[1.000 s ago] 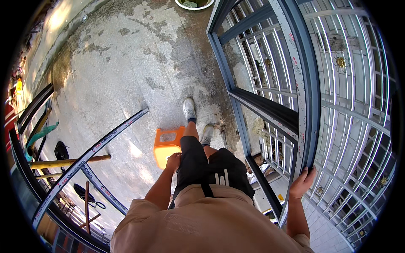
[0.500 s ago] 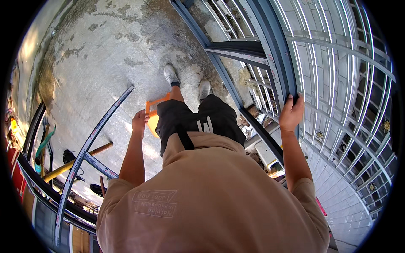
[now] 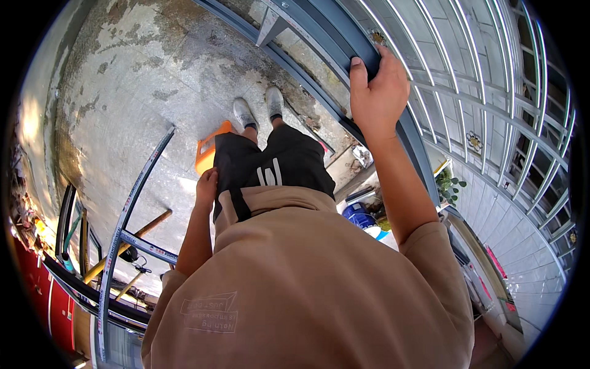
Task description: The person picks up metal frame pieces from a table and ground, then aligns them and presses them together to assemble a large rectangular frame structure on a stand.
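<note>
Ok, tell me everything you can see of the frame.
The frame is blue-grey and looks like metal: long bars with a crosspiece between them. It slants from the picture's top edge, which cuts it off, down behind the right forearm. The right hand holds its edge, thumb on the face.

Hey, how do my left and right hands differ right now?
Your left hand hangs beside the black shorts; your right hand is farther forward, holding the blue-grey frame. The left hand looks smaller in view; the right hand looks larger. Both hands are bare.
</note>
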`<control>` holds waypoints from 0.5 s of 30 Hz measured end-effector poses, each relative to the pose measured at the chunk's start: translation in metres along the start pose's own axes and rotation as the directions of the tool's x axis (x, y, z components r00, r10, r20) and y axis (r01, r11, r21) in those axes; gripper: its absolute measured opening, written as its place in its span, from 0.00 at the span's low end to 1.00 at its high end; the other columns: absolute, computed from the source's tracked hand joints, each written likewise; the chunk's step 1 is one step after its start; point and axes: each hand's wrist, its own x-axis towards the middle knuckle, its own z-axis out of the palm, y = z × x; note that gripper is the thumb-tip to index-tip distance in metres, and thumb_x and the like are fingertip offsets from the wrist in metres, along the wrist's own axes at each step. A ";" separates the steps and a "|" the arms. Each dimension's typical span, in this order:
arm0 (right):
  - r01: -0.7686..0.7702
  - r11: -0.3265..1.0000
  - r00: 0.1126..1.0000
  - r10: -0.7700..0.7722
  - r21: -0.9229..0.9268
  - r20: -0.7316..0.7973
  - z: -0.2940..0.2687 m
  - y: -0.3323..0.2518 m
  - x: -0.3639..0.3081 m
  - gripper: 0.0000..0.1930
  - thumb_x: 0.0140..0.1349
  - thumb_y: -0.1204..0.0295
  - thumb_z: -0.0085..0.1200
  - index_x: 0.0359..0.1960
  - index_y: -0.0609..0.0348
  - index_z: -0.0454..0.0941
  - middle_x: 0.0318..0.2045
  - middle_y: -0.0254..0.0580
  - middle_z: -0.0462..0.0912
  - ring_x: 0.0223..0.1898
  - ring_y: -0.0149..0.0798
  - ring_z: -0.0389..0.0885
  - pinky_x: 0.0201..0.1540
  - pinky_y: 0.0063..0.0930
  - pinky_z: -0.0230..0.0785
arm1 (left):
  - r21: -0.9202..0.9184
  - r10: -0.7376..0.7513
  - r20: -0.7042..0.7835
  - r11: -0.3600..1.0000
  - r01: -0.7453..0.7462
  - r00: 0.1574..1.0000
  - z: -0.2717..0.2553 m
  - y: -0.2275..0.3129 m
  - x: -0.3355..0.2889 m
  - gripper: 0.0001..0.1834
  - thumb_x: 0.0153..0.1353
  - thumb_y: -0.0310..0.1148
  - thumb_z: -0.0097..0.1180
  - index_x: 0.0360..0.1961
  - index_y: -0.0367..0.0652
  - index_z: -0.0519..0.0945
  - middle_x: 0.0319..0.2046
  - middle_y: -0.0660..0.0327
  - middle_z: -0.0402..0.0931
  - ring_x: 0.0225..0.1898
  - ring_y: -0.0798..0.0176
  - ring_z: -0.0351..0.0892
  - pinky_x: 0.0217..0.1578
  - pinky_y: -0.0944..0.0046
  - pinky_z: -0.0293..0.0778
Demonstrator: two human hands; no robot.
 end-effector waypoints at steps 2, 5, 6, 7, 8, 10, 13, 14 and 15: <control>-0.002 1.000 1.000 0.003 0.016 -0.011 0.001 -0.002 0.003 0.23 0.61 0.60 0.65 0.54 0.62 0.82 0.41 0.50 0.85 0.46 0.55 0.83 0.50 0.48 0.69 | -0.136 -0.049 0.160 0.988 0.071 0.986 -0.008 0.012 0.005 0.21 0.77 0.38 0.52 0.65 0.38 0.79 0.43 0.62 0.85 0.42 0.71 0.81 0.43 0.69 0.76; -0.036 0.998 0.999 0.037 0.053 -0.002 -0.001 0.000 0.002 0.22 0.61 0.60 0.65 0.52 0.62 0.82 0.40 0.49 0.85 0.45 0.54 0.83 0.50 0.48 0.69 | -0.076 -0.069 0.129 0.994 0.079 0.989 -0.006 0.030 0.013 0.21 0.77 0.38 0.52 0.63 0.38 0.80 0.43 0.62 0.85 0.42 0.70 0.82 0.44 0.69 0.76; -0.030 0.999 1.000 0.030 0.028 -0.010 0.000 0.001 0.003 0.22 0.61 0.60 0.64 0.51 0.61 0.82 0.39 0.48 0.85 0.43 0.53 0.83 0.50 0.48 0.69 | -0.071 -0.056 0.131 0.995 0.066 0.990 -0.004 0.033 0.020 0.20 0.76 0.37 0.52 0.63 0.38 0.80 0.43 0.62 0.85 0.42 0.71 0.82 0.44 0.69 0.76; -0.026 1.000 0.999 0.026 0.017 -0.025 0.001 0.002 0.003 0.22 0.61 0.59 0.64 0.51 0.61 0.82 0.39 0.48 0.85 0.43 0.53 0.83 0.49 0.48 0.69 | -0.083 -0.072 0.138 0.993 0.084 0.988 0.000 0.034 0.023 0.20 0.76 0.37 0.52 0.63 0.38 0.80 0.43 0.62 0.85 0.42 0.71 0.82 0.44 0.69 0.76; -0.019 1.000 0.999 0.019 0.008 -0.040 0.003 0.004 0.004 0.22 0.61 0.59 0.64 0.51 0.61 0.82 0.39 0.48 0.85 0.43 0.53 0.83 0.49 0.48 0.69 | -0.097 -0.087 0.143 0.990 0.102 0.986 0.005 0.034 0.024 0.21 0.76 0.37 0.52 0.63 0.38 0.80 0.43 0.61 0.85 0.43 0.71 0.82 0.44 0.69 0.76; -0.035 0.999 0.999 0.034 -0.022 -0.028 0.003 0.003 0.007 0.22 0.61 0.58 0.64 0.51 0.60 0.83 0.39 0.47 0.86 0.44 0.54 0.84 0.50 0.48 0.70 | -0.157 -0.096 0.222 0.979 0.132 0.970 0.008 0.012 0.034 0.21 0.76 0.37 0.52 0.63 0.37 0.80 0.44 0.60 0.85 0.44 0.69 0.83 0.47 0.68 0.78; -0.027 0.998 0.998 0.024 -0.050 -0.063 0.007 0.009 0.012 0.22 0.61 0.58 0.64 0.50 0.61 0.84 0.41 0.49 0.87 0.45 0.55 0.85 0.51 0.49 0.71 | -0.054 -0.038 0.234 0.997 0.052 0.971 0.022 0.008 0.022 0.21 0.75 0.36 0.52 0.63 0.36 0.79 0.45 0.58 0.84 0.44 0.67 0.83 0.50 0.67 0.79; -0.030 0.998 0.998 0.027 -0.052 -0.065 0.008 0.011 0.014 0.22 0.61 0.58 0.64 0.50 0.61 0.84 0.41 0.50 0.87 0.46 0.55 0.85 0.52 0.49 0.72 | 0.002 -0.026 0.250 1.000 0.026 0.968 0.023 0.013 0.015 0.21 0.76 0.36 0.52 0.64 0.35 0.78 0.45 0.58 0.84 0.45 0.66 0.84 0.53 0.66 0.80; -0.032 0.998 0.997 0.028 -0.053 -0.066 0.009 0.014 0.017 0.22 0.61 0.58 0.63 0.50 0.62 0.84 0.42 0.50 0.88 0.46 0.55 0.85 0.52 0.49 0.72 | -0.026 -0.037 0.243 0.999 0.045 0.969 0.022 0.018 0.008 0.21 0.76 0.36 0.53 0.64 0.35 0.78 0.45 0.58 0.84 0.44 0.67 0.83 0.52 0.66 0.80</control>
